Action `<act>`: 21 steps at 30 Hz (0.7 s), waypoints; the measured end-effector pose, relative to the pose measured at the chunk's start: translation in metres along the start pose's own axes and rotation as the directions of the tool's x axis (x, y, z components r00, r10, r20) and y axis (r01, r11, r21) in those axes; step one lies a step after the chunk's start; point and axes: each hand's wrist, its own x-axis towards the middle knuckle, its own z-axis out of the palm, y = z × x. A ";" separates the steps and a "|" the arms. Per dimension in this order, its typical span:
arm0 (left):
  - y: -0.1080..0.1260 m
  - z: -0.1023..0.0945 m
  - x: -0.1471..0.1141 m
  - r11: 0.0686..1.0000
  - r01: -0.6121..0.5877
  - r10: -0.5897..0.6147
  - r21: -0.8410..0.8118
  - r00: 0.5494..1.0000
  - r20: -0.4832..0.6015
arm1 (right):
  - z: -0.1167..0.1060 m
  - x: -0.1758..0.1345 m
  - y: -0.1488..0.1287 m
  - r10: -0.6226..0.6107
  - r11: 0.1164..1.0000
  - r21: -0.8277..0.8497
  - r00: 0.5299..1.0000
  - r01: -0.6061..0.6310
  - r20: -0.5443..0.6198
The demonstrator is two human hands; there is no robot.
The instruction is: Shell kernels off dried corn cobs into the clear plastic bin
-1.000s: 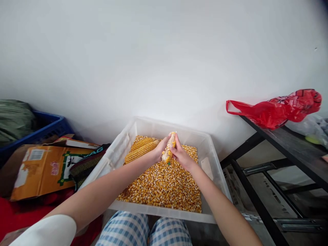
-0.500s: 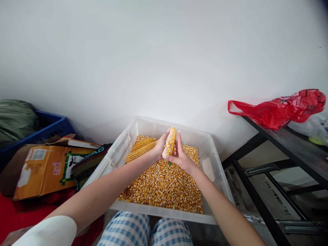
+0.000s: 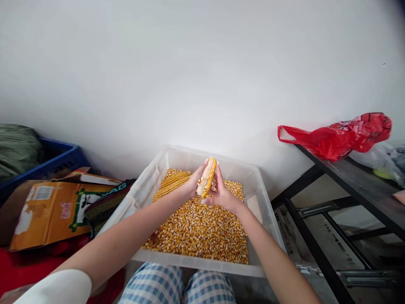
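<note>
Held corn ear: one corn ear (image 3: 207, 179), raised above the tub, tilted, far end leaning slightly right; a pale stripped band faces up, yellow kernels line its right edge
Left hand: the left hand (image 3: 193, 184) is closed on the ear's left side, fingers wrapped round and partly hidden by it
Right hand: the right hand (image 3: 223, 195) is at the ear's right side, thumb below the near end, fingers pointing up alongside the far half; thumb and fingers stand well apart, and whether they press on the ear I cannot tell
Tub: one translucent tub (image 3: 202, 262), just beyond two knees in checked trousers (image 3: 152, 283)
Loose kernels: a heap of kernels (image 3: 202, 232) in the tub, too many to count
Whole ears: yellow ears (image 3: 171, 184) at the tub's left, behind the left forearm; number hidden
Left surroundings: one blue crate (image 3: 68, 158), one orange carton (image 3: 57, 211), one mesh bag (image 3: 104, 207)
Right surroundings: one red plastic bag (image 3: 341, 137) on a dark desk (image 3: 343, 175)
</note>
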 end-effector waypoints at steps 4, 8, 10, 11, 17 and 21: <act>0.011 -0.005 0.001 0.998 0.013 -0.008 -0.059 0.996 0.092 | -0.015 0.001 -0.006 -0.010 1.000 0.009 0.999 0.010 -0.053; 0.025 -0.003 -0.005 0.996 -0.017 0.019 -0.093 1.000 0.021 | -0.022 0.003 -0.007 0.123 0.991 -0.034 0.975 -0.131 -0.184; 0.029 -0.002 -0.009 0.994 -0.060 0.058 -0.091 0.998 -0.021 | -0.020 0.005 -0.006 0.219 0.973 -0.042 0.967 -0.226 -0.127; 0.030 -0.002 -0.010 0.993 -0.085 0.082 -0.083 0.996 -0.036 | -0.018 0.006 -0.005 0.254 0.965 -0.040 0.963 -0.258 -0.089; 0.018 -0.003 0.002 0.895 -0.292 0.336 0.339 0.938 -0.080 | -0.005 0.010 0.009 0.242 0.970 0.054 0.963 -0.237 -0.116; 0.029 -0.009 0.005 0.497 -0.441 0.625 0.747 0.779 0.044 | -0.008 0.012 0.017 0.229 0.973 0.018 0.957 -0.230 -0.179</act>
